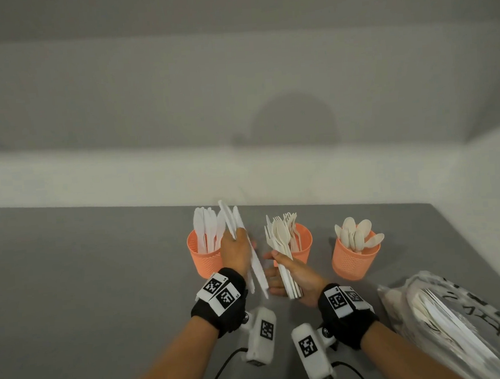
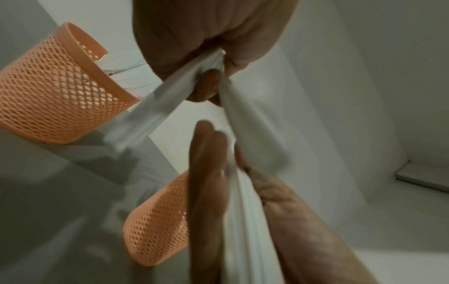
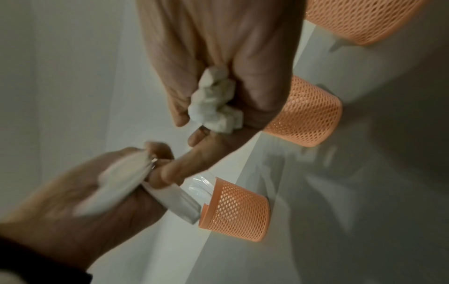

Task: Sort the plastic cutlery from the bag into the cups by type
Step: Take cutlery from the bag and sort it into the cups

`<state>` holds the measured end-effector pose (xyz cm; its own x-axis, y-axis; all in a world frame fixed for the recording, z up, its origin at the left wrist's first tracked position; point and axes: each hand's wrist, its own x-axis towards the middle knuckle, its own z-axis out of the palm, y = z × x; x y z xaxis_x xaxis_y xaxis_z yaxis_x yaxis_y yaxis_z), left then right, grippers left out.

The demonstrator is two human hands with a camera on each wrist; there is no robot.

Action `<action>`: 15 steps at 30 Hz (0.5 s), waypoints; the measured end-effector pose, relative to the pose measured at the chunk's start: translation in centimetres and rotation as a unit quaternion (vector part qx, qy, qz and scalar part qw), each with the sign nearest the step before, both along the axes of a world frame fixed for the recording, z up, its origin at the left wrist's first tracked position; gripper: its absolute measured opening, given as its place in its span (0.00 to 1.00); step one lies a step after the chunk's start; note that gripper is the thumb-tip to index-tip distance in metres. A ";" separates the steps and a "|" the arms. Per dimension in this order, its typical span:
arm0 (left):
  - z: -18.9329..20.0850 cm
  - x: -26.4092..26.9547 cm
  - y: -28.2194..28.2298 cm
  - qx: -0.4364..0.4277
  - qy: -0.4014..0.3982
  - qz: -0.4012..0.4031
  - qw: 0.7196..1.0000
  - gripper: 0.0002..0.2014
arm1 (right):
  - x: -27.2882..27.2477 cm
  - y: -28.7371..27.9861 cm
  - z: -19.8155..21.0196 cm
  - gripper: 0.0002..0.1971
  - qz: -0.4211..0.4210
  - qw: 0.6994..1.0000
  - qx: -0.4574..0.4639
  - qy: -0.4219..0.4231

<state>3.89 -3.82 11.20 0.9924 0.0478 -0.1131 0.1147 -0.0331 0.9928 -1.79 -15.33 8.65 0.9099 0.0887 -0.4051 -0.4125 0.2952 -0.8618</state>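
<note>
Three orange mesh cups stand in a row on the grey table. The left cup [image 1: 202, 259] holds white knives, the middle cup [image 1: 304, 238] holds forks, and the right cup [image 1: 356, 260] holds spoons. My left hand [image 1: 236, 249] grips several white knives [image 1: 233, 220] in front of the left cup, their blades fanned upward. My right hand [image 1: 287, 268] grips a mixed bundle of forks and spoons [image 1: 280, 237] in front of the middle cup. The right wrist view shows the bundle's handle ends [image 3: 213, 107] inside my fist. The knives [image 2: 167, 96] appear blurred in the left wrist view.
A clear plastic bag [image 1: 459, 319] with more white cutlery inside lies at the right front of the table. A pale wall runs close behind the cups. Bare grey tabletop [image 1: 86, 274] stretches to the left.
</note>
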 end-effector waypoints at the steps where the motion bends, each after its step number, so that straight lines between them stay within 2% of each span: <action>1: 0.2 0.2 0.2 -0.008 0.003 0.005 1.000 0.15 | 0.0 0.0 0.0 0.11 -0.005 1.000 0.004 0.004; 4: 0.5 0.9 0.8 -0.057 0.047 -0.005 0.997 0.19 | 0.2 -0.1 -0.2 0.09 -0.014 1.000 -0.003 0.006; 7: 0.9 0.8 1.1 -0.149 0.090 -0.022 0.984 0.09 | 0.6 -0.2 -0.5 0.07 -0.017 1.000 -0.001 -0.001; 9: 0.9 0.6 1.2 -0.137 0.081 -0.042 0.986 0.07 | 0.8 -0.2 -0.5 0.09 -0.020 1.000 0.006 -0.011; 15: 0.4 0.1 0.8 -0.051 0.080 -0.076 0.993 0.10 | 1.4 0.2 -0.2 0.18 -0.002 0.999 -0.017 -0.037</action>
<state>4.00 -2.98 11.55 0.9566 -0.1203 -0.2655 0.2716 0.0374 0.9617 -0.36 -15.16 8.47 0.9377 0.0720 -0.3400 -0.3466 0.2667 -0.8993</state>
